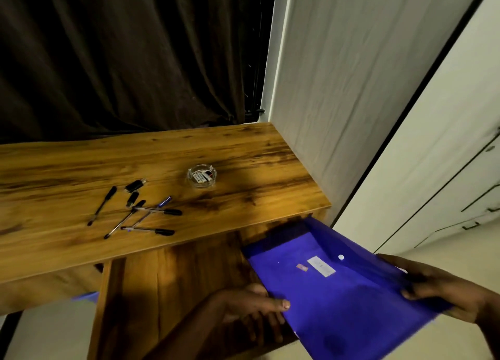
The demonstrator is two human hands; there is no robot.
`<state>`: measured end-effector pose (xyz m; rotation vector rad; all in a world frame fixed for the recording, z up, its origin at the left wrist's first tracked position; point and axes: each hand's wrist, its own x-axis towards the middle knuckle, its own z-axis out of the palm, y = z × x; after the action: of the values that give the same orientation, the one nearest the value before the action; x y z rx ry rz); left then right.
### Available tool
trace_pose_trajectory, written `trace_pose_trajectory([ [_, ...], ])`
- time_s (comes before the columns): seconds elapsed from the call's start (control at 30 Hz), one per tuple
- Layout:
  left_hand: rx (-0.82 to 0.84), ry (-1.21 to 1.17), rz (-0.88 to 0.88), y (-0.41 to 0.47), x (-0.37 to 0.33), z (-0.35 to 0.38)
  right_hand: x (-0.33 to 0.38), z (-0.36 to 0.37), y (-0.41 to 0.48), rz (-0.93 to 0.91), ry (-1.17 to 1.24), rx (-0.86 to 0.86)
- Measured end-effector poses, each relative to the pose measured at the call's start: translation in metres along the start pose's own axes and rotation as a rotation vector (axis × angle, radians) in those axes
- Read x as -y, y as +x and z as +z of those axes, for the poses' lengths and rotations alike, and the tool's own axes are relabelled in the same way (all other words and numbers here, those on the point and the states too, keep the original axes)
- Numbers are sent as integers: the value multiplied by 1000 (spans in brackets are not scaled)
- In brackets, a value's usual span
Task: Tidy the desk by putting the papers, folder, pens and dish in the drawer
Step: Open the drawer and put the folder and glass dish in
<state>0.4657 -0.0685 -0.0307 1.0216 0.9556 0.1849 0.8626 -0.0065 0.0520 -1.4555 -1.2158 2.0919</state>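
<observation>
Left hand [259, 303] and right hand [443, 292] pinch the folder [338, 286] by its edges; next, I'd say, lower it flat into the drawer [167, 284]

blue folder [338, 286], black pens [140, 216], brown desk [81, 164]

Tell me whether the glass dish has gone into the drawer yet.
No, the glass dish sits on the desk, beyond the scattered pens.
</observation>
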Motion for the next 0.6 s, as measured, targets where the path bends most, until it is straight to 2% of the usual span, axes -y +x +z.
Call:
trace_pose_trajectory([
  [0.2, 18, -18, -32, -2, 10, 1, -6, 15, -6, 20, -37, -32],
  [0.4, -31, -99, -87, -19, 37, -27, 0, 55, 20, 53, -111, 36],
  [0.47, -107, -150, -101, -20, 49, -34, -3, 65, 38, 60, -178, 5],
  [0.6, -495, -320, -53, -10, 64, -43, -14, 77, 80, 30, -317, -117],
])
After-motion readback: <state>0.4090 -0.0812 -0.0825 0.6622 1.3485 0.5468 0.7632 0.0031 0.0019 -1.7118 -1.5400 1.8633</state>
